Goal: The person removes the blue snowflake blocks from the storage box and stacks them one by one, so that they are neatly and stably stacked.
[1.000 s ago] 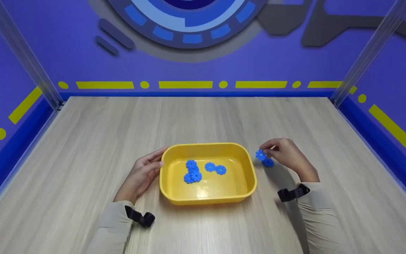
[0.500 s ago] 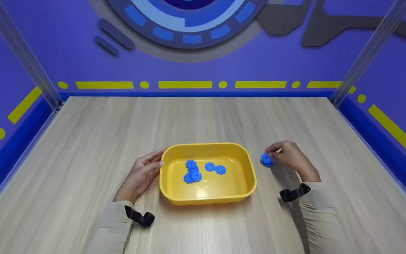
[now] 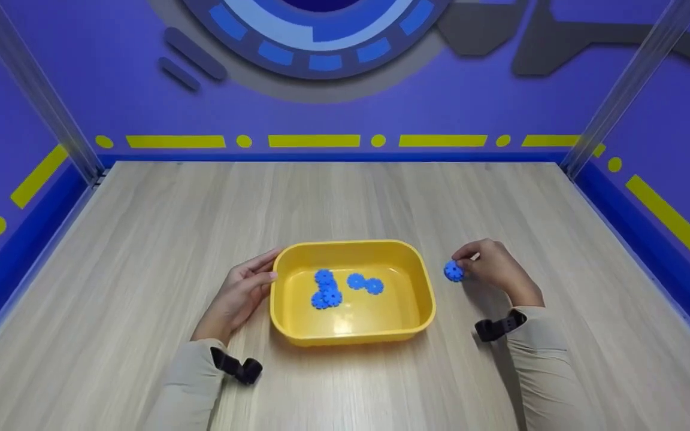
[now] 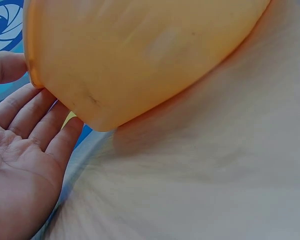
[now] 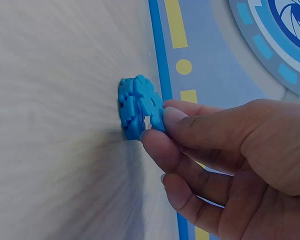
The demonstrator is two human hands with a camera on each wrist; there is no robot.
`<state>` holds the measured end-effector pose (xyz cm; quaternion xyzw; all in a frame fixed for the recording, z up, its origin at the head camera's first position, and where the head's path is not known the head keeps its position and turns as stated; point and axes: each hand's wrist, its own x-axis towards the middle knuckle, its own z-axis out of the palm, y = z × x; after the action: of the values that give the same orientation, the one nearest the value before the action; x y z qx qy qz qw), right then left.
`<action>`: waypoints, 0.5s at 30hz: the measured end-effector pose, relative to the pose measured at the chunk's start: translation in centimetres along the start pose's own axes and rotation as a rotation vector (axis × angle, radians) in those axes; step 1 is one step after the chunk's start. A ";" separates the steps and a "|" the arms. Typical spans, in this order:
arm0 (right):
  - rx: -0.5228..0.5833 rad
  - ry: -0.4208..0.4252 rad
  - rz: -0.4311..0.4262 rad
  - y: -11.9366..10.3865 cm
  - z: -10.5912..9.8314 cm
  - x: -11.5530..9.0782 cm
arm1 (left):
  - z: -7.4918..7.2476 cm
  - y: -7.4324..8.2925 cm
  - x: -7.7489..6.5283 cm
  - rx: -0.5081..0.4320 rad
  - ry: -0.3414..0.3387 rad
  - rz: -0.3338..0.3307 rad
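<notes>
A yellow plastic basin (image 3: pixel 354 335) sits in the middle of the table. At its left end my left hand (image 3: pixel 240 296) grips the rim, thumb on top and fingers along the outer wall; the left wrist view shows this hand (image 4: pixel 30 145) beneath the basin's corner (image 4: pixel 115 65). To the right of the basin, my right hand (image 3: pixel 495 269) pinches a blue notched plastic disc (image 3: pixel 454 270) between thumb and fingers. In the right wrist view this top disc (image 5: pixel 150 97) lies slightly tilted over other blue discs (image 5: pixel 127 107) stacked on the table.
Inside the basin lie a small overlapping heap of blue discs (image 3: pixel 328 290) at left and two more discs (image 3: pixel 365 284) side by side. The wooden table (image 3: pixel 345 197) ends at a purple back wall (image 3: pixel 345 120), with side walls left and right.
My right hand has moved slightly right and down, bringing its disc from beside the lower disc to right over it. My left hand and the basin have stayed in place.
</notes>
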<state>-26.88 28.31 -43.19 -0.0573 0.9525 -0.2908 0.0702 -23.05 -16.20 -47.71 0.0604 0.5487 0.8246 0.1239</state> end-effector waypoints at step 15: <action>0.000 -0.002 -0.022 -0.1 -0.3 -0.2 | 0.0 0.1 0.0 0.007 -0.005 0.001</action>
<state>-26.77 28.42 -42.87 -0.0680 0.9517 -0.2916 0.0679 -23.03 -16.26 -47.60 0.0632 0.5513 0.8225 0.1248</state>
